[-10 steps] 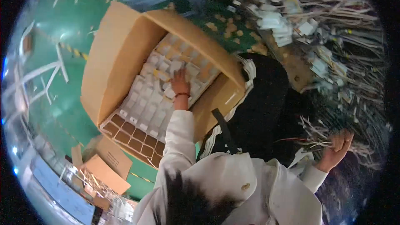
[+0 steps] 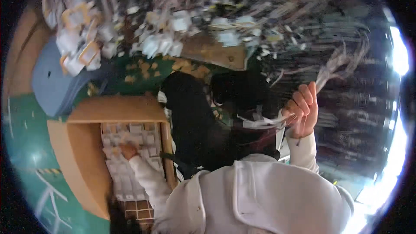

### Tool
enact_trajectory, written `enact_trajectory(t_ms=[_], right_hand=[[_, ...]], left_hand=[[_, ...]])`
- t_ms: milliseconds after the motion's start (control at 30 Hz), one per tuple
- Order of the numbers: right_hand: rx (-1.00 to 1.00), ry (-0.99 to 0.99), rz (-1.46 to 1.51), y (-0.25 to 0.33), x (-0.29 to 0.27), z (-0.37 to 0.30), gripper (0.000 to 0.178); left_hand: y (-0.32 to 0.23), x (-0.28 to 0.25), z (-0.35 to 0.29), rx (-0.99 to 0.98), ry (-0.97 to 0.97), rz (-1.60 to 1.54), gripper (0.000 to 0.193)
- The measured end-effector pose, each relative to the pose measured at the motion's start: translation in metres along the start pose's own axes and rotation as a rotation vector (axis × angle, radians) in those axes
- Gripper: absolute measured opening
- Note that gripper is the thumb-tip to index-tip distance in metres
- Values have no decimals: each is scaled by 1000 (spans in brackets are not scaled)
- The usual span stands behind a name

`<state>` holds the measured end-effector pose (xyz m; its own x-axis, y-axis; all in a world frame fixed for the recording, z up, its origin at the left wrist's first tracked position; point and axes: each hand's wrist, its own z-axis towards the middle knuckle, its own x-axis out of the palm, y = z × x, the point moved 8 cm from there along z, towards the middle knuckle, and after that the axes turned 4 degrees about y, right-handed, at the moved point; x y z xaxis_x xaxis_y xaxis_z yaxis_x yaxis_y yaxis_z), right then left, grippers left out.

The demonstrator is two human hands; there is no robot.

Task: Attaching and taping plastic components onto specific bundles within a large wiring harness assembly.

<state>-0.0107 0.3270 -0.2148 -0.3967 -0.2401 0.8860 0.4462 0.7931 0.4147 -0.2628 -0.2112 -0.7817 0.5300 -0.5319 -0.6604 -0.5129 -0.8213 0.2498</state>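
Note:
My right hand (image 2: 303, 106) is closed around a bundle of thin whitish cables (image 2: 331, 67). The cable ends stick out on both sides of the fist, over my dark-clad legs. My left hand (image 2: 127, 150) reaches into an open cardboard box (image 2: 89, 160) on my left. It rests at white block-like pieces (image 2: 121, 177) standing in rows in a divider grid (image 2: 138, 205). Motion smears its fingers, so whether they grip a piece does not show.
A large heap of cables with white connectors (image 2: 182, 21) spreads across the far side and right. A blue-grey plastic stool (image 2: 58, 80) stands beyond the box. Brown scraps (image 2: 143, 67) lie on the green floor (image 2: 24, 121).
My view has swung to the right, so the box now sits lower left. The right hand has risen with the cable bundle; the left hand stays in the box.

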Motion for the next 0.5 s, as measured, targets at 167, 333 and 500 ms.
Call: enact_trajectory(t_ms=[167, 333, 500], right_hand=[[-132, -619, -491, 41, -139, -53, 32], [-375, -691, -636, 71, -205, -77, 27], [-460, -795, -1038, 101, -215, -110, 24]], left_hand=[[-12, -249, -122, 216, -473, -1731, 39], [-156, -417, -264, 955, -228, -1692, 45], [-380, -437, -394, 1457, 564, -1511, 39]])
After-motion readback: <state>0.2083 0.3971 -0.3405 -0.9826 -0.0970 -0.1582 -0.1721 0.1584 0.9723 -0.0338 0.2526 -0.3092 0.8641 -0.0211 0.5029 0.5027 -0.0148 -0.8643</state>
